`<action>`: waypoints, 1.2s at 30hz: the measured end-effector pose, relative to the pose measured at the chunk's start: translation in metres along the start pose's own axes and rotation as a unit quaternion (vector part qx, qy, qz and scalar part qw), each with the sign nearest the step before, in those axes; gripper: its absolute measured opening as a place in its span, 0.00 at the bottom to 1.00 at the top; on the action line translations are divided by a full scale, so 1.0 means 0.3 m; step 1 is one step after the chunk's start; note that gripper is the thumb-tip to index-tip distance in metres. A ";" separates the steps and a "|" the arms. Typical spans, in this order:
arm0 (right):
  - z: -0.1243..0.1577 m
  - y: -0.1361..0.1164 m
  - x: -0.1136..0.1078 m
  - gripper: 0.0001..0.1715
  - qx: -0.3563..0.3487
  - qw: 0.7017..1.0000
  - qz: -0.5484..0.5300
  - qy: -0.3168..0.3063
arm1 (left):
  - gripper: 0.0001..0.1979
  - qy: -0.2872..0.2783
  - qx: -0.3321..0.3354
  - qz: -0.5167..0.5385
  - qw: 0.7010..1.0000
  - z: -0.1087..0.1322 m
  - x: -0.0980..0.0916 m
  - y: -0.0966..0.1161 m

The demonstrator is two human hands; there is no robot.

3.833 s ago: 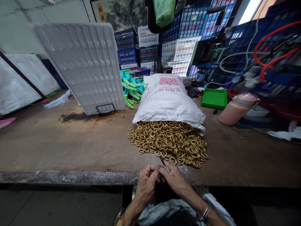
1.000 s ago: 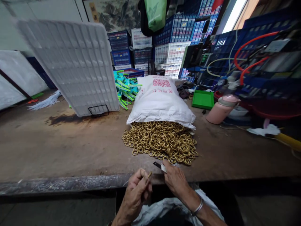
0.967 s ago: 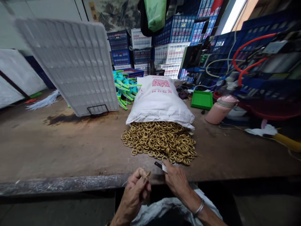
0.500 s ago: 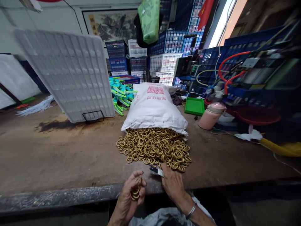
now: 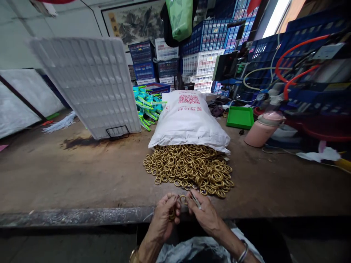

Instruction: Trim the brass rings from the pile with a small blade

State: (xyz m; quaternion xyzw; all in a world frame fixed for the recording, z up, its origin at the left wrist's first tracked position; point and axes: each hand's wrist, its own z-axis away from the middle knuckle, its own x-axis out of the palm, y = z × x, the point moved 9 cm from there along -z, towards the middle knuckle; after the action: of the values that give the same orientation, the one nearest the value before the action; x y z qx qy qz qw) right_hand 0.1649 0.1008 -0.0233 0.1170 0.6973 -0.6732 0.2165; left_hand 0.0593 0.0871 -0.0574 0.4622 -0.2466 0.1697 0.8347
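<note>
My left hand (image 5: pixel 165 216) is closed on a few gold rings (image 5: pixel 172 213) at the table's near edge. Beside it my right hand (image 5: pixel 203 214) pinches a small blade (image 5: pixel 195 199), its tip close to one ring (image 5: pixel 182 199) held up between the two hands. A heap of gold rings (image 5: pixel 189 168) spills onto the brown table (image 5: pixel 82 171) from the mouth of a white sack (image 5: pixel 189 118) just beyond my fingers.
A white moulded tray (image 5: pixel 90 84) leans upright at the back left. Teal and green hangers (image 5: pixel 148 104) lie behind the sack. A green tray (image 5: pixel 240 117) and a pink flask (image 5: pixel 260 129) sit at the right. Blue and white crates (image 5: pixel 203 54) are stacked at the back.
My hands have come together: the right hand with the blade moved left to the ring that the left hand raised. The camera tilted slightly.
</note>
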 end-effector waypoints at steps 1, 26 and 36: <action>0.001 -0.002 0.004 0.17 0.000 1.000 -0.004 -0.006 | 0.15 0.001 0.001 -0.011 1.000 -0.001 -0.001 -0.004; -0.017 0.039 -0.006 0.16 0.043 0.998 0.010 0.040 | 0.15 -0.037 0.037 -0.131 0.990 0.016 0.025 -0.010; 0.030 0.005 0.063 0.13 0.000 0.978 0.202 -0.051 | 0.17 -0.013 0.056 -0.178 0.982 0.042 0.029 0.019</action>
State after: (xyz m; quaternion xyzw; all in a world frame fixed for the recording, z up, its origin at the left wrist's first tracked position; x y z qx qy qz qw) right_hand 0.1503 0.0895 -0.0332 0.2207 0.6472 -0.6209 0.3833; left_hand 0.0604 0.0797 -0.0428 0.5473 -0.1612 0.0258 0.8208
